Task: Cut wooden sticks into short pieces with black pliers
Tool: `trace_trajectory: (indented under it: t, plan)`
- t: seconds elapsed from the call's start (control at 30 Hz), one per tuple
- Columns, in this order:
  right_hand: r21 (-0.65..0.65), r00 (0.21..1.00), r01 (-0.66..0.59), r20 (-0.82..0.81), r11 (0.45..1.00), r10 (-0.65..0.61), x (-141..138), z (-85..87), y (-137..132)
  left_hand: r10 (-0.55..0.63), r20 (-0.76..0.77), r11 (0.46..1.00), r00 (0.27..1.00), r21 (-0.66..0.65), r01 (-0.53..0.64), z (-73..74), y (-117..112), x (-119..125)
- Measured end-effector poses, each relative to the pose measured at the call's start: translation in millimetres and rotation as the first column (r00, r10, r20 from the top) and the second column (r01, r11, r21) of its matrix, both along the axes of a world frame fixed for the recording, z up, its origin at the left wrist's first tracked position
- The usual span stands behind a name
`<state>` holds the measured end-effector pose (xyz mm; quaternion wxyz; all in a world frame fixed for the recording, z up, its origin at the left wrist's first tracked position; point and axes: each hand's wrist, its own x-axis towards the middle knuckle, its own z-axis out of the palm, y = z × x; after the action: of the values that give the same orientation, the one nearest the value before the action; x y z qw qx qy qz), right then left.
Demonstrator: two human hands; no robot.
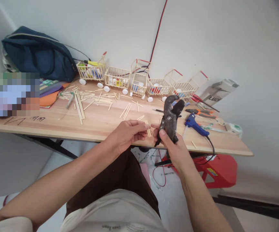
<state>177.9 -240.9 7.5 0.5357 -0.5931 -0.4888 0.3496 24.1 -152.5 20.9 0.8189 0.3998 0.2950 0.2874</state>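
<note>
While the wooden table (100, 120) is stretching across the view against a white wall, a dark blue bag (37, 54) is sitting at its far left corner. A row of small stick-built carts (139, 80) with white wheels is standing along the back edge, close to the wall. A red stool (220, 169) is showing below the table's right end. Loose sticks (86, 98) are lying scattered over the left and middle of the tabletop, well apart from the hands. Both hands are hovering at the table's near edge. The right hand (172, 145) is closing around the handles of a dark metal cutter (170, 116), holding it upright with its head pointing up. A blue glue gun (194, 125) is lying on the table just right of the cutter. The left hand (127, 133) is pinching a few short sticks (148, 129) between thumb and fingertips, their ends sitting just beside the right hand's fingers.
</note>
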Motion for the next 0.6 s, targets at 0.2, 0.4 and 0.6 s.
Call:
trace_trajectory:
  t: [0.2,0.4,0.6]
  plan:
    - [-0.044,0.986,0.011,-0.164,0.999,-0.018,-12,-4.3,-5,0.104,-0.041,0.992,0.994,0.077,-0.101,3.0,-3,1]
    - [-0.058,0.981,0.037,-0.187,0.998,-0.047,-23,-11.6,-2,0.172,-0.057,0.965,0.983,0.21,-0.157,-3.4,-7,5]
    - [-0.09,0.98,0.078,-0.175,0.993,-0.093,-23,-17.1,-3,0.196,-0.071,0.94,0.978,0.297,-0.167,-4.6,-10,7]
